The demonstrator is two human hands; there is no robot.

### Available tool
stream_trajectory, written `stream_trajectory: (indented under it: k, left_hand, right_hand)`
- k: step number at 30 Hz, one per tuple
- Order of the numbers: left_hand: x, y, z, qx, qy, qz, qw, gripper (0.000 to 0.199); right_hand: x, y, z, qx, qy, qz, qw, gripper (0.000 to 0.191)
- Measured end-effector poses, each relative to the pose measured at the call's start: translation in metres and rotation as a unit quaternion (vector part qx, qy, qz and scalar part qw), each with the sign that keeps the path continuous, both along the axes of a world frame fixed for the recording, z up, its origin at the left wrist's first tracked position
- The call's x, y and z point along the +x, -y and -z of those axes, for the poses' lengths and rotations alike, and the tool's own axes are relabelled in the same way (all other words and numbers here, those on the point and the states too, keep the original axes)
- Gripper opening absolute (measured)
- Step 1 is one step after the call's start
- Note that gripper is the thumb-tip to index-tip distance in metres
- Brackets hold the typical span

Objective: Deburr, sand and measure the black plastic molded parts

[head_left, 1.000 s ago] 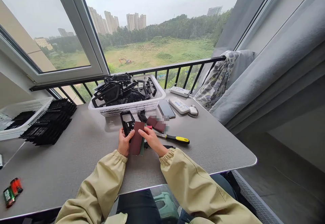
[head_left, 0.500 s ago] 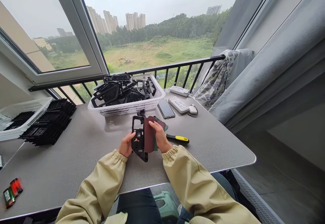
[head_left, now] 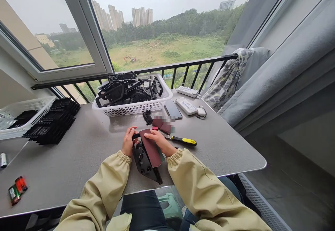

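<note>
At lower centre, the left hand [head_left: 128, 142] grips a black plastic part [head_left: 141, 161]; the right hand [head_left: 158, 143] presses maroon sandpaper [head_left: 151, 148] onto it.

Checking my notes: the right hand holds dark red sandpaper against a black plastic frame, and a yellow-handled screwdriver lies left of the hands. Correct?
No: the head view shows the yellow-handled screwdriver lies right of the right hand. The dark red sandpaper against the black plastic frame is as you said.

My left hand [head_left: 128, 142] stands curled with its fingers upright, and my right hand [head_left: 157, 142] reaches across toward it, back up; both forearms [head_left: 104, 178] angle inward from the near side, wrists close.
</note>
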State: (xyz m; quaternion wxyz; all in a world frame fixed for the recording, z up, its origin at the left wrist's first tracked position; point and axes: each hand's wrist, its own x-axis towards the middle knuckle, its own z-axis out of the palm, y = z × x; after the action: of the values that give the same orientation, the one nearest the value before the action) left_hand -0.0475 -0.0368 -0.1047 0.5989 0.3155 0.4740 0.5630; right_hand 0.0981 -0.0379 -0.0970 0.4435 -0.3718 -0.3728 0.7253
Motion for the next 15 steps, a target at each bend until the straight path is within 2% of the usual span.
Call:
stream_trajectory:
  k: [5,15]
  left_hand:
    - [0.0003,-0.0014,0.0018,-0.015,-0.029,0.017,0.999,0.042]
    - [0.0009,-0.0027,0.0026,-0.020,-0.073,0.064,0.995,0.052]
  right_hand:
    - [0.0042,-0.0076,0.0075,-0.005,0.033,0.035,0.999,0.029]
    - [0.0073,-0.0083,0.0091,0.021,0.082,0.025,0.996,0.028]
